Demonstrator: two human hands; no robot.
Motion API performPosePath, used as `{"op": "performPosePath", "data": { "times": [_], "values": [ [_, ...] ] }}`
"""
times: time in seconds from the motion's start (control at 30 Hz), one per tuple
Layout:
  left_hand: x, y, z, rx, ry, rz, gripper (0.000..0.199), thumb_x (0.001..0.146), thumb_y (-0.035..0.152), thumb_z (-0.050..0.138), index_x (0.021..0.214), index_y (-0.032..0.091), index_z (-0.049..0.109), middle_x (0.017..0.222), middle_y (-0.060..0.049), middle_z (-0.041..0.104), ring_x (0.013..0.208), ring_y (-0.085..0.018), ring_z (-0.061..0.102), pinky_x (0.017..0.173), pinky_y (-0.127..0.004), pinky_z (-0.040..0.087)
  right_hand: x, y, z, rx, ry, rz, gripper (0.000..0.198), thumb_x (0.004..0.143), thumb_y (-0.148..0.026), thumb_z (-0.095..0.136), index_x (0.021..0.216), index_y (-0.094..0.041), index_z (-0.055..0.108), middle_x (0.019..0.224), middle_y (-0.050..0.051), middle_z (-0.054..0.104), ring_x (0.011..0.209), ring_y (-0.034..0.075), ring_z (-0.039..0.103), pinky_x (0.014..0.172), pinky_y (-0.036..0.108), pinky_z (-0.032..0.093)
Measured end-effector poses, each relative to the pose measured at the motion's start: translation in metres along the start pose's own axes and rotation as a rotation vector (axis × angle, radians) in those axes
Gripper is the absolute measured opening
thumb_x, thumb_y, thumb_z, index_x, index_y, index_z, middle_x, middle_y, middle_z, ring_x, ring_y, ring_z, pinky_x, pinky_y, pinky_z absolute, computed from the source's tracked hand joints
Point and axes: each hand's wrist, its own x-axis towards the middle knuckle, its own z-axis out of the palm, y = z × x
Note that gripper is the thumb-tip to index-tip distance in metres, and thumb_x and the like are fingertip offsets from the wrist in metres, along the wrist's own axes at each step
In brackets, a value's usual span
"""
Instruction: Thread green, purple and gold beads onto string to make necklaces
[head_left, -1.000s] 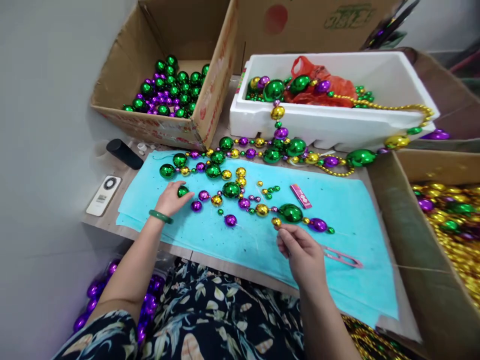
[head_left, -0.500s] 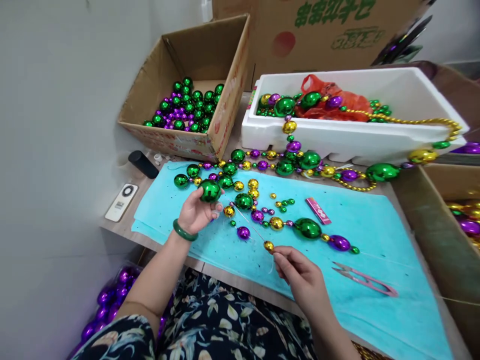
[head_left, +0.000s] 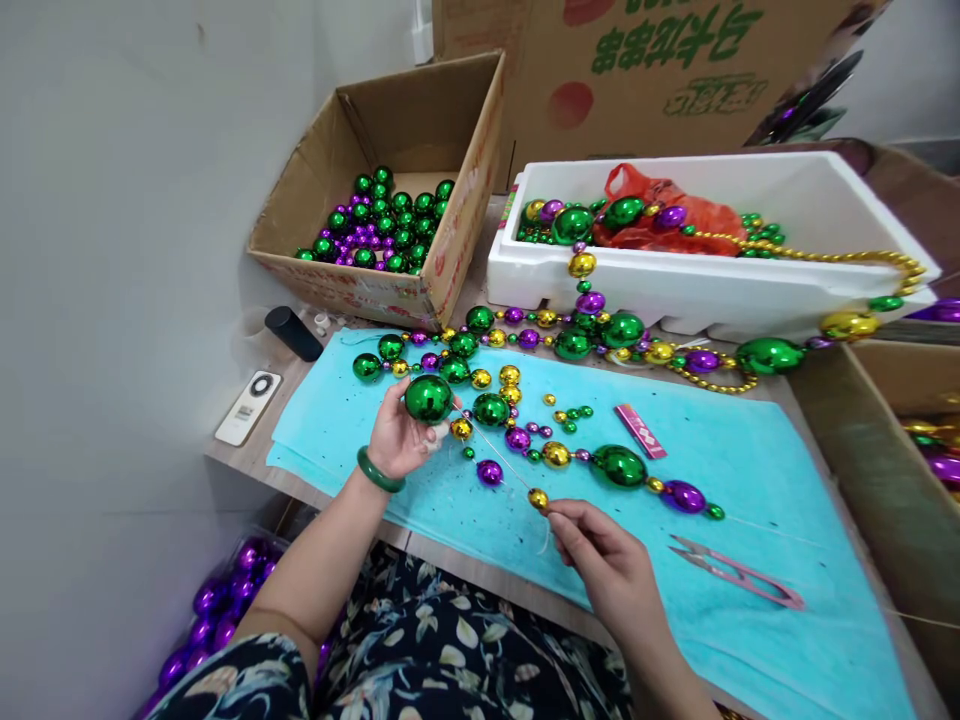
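Note:
My left hand is closed on a large shiny green bead, held above the blue cloth. In a pinch, my right hand grips the near end of a long thin needle. A gold bead sits on the needle against those fingertips, with a loop of clear thread below. The needle's far end meets the right side of the green bead; whether it is inside the hole I cannot tell. A purple bead and a strung row with a green oval bead lie between and beyond my hands.
Pink thread snips and a pink packet lie on the blue cloth. Behind stand a cardboard box of beads and a white foam box, bead strings draped over it. A white phone-like device is at left.
My left hand has brought the green bead slightly down and right, closing the gap to the needle's tip. My right hand has hardly moved. The view has shifted slightly.

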Motion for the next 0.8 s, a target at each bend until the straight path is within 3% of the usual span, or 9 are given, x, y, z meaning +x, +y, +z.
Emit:
{"op": "performPosePath", "data": {
  "times": [0.23, 0.37, 0.5, 0.8],
  "values": [
    [0.001, -0.001, 0.001, 0.07, 0.012, 0.026, 0.045, 0.08, 0.054, 0.049, 0.092, 0.012, 0.061, 0.089, -0.012, 0.067, 0.044, -0.006, 0.049, 0.03, -0.014, 0.027, 0.0, -0.002, -0.004, -0.047, -0.013, -0.019, 0.029, 0.073, -0.046, 0.064, 0.074, -0.017, 0.068, 0.052, 0.0, 0.05, 0.046, 0.011, 0.043, 0.042, 0.022, 0.035],
    [-0.001, -0.007, -0.002, 0.277, 0.023, 0.136, 0.049, 0.074, 0.053, 0.061, 0.105, 0.015, 0.058, 0.081, -0.007, 0.066, 0.044, -0.008, 0.052, 0.031, -0.015, 0.031, 0.002, -0.001, -0.008, -0.079, -0.009, -0.03, 0.029, 0.073, -0.046, 0.065, 0.073, -0.017, 0.069, 0.053, 0.0, 0.052, 0.046, 0.011, 0.043, 0.042, 0.022, 0.035],
    [-0.004, -0.016, -0.002, 0.518, -0.052, 0.16, 0.055, 0.068, 0.05, 0.073, 0.11, 0.017, 0.059, 0.081, -0.004, 0.063, 0.046, -0.009, 0.054, 0.035, -0.017, 0.036, 0.005, 0.005, -0.008, -0.084, 0.007, -0.034, 0.028, 0.071, -0.044, 0.066, 0.075, -0.018, 0.072, 0.057, 0.002, 0.059, 0.046, 0.012, 0.045, 0.042, 0.024, 0.038],
    [-0.008, -0.017, 0.002, 0.657, -0.189, 0.162, 0.06, 0.064, 0.046, 0.078, 0.117, 0.022, 0.062, 0.088, -0.005, 0.062, 0.056, -0.008, 0.051, 0.042, -0.018, 0.041, 0.01, 0.018, -0.012, -0.12, 0.063, -0.023, 0.027, 0.067, -0.046, 0.07, 0.076, -0.021, 0.077, 0.061, 0.003, 0.064, 0.047, 0.012, 0.046, 0.04, 0.024, 0.04]
  ]
}}
